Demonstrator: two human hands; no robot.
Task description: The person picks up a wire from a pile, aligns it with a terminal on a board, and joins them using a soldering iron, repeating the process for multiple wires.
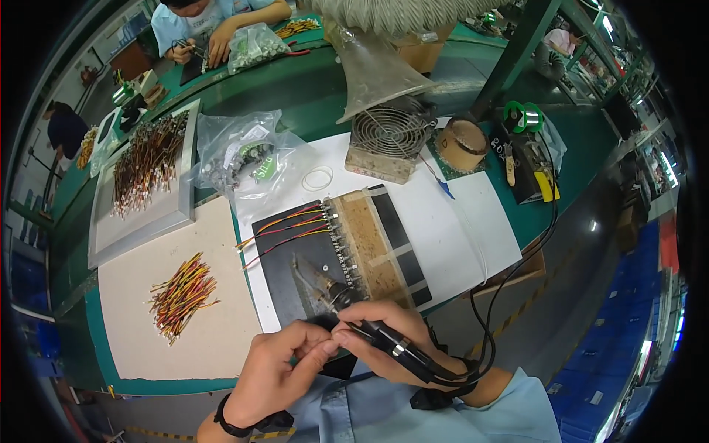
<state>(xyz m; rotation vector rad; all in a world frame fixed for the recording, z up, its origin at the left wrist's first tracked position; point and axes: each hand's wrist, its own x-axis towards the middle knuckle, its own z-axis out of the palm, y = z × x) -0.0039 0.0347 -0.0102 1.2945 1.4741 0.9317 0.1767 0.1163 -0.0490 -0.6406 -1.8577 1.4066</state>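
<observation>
My right hand (399,321) grips a black soldering iron (388,341), whose blurred tip points up and left over the black board. Close beside it, my left hand (277,365) has thumb and forefinger pinched together, meeting the right fingertips; whatever lies between them is too small to make out. Beyond both hands is a black work board (284,273) with a brown cork-like strip (373,236) and a row of small metal connectors (340,247). Several red, yellow and black wires (288,227) run left from the far end of that row.
Loose short wires (185,299) lie on beige cardboard (125,332). Behind them stands a tray (140,240) of wire bundles. A plastic bag (255,162), a fan (391,133), a round tin (463,144) and a solder spool (523,117) line the back. A co-worker (214,29) sits opposite.
</observation>
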